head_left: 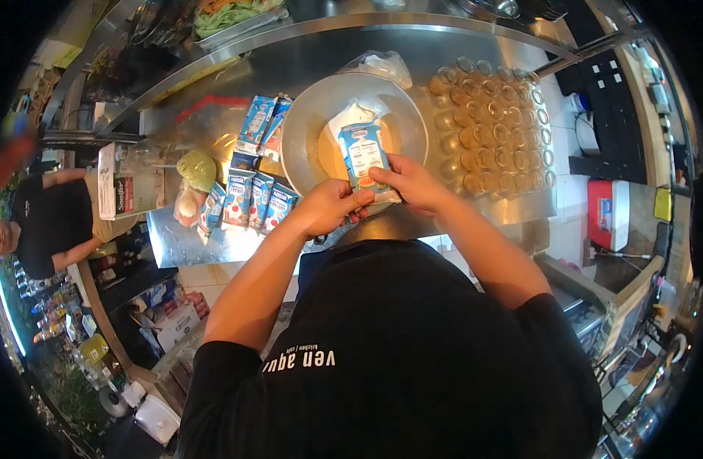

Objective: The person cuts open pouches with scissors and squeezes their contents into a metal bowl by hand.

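Both my hands hold a blue and white cream carton (363, 153) tipped over a large metal bowl (309, 126) on the steel counter. My left hand (330, 205) grips the carton's near end from the left, and my right hand (411, 182) grips it from the right. The carton's opened top points into the bowl, where a pale yellowish liquid lies. Several more cartons of the same kind (248, 200) stand in a row left of the bowl, and others (261, 122) lie further back.
Several rows of small empty glass jars (495, 126) stand right of the bowl. A clear plastic bag (382, 65) lies behind it. A white box (125, 183) and a green object (197, 168) sit at the left. Another person in black (49, 222) stands far left.
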The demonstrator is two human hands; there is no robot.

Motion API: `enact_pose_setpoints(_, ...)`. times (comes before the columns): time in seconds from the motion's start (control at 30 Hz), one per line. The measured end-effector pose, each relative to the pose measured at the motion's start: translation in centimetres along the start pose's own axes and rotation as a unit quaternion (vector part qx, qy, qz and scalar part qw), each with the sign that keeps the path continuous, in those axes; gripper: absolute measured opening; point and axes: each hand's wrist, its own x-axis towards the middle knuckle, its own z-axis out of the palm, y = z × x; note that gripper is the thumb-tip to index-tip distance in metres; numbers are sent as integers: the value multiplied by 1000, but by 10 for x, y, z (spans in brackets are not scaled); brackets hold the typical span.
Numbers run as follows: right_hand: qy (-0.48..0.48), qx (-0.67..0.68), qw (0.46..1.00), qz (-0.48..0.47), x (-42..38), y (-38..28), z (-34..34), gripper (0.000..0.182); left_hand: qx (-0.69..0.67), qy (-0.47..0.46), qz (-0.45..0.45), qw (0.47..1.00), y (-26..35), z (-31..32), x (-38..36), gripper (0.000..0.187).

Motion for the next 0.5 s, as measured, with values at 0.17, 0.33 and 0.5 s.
enact_pose_setpoints(0.17, -122, -89, 981, 122, -5, -1, -18, 33, -26, 98, 45, 994, -13, 11, 2, 34)
enact_pose_setpoints(0.33, -40, -64, 995, 67, 7, 21, -19, 23, -185, 142, 81, 969, -33, 30, 21, 28)
enact_pose_setpoints(0.5, -17, -12, 997, 76, 14, 25, -20, 23, -297, 158, 108, 935, -19, 36, 24, 28)
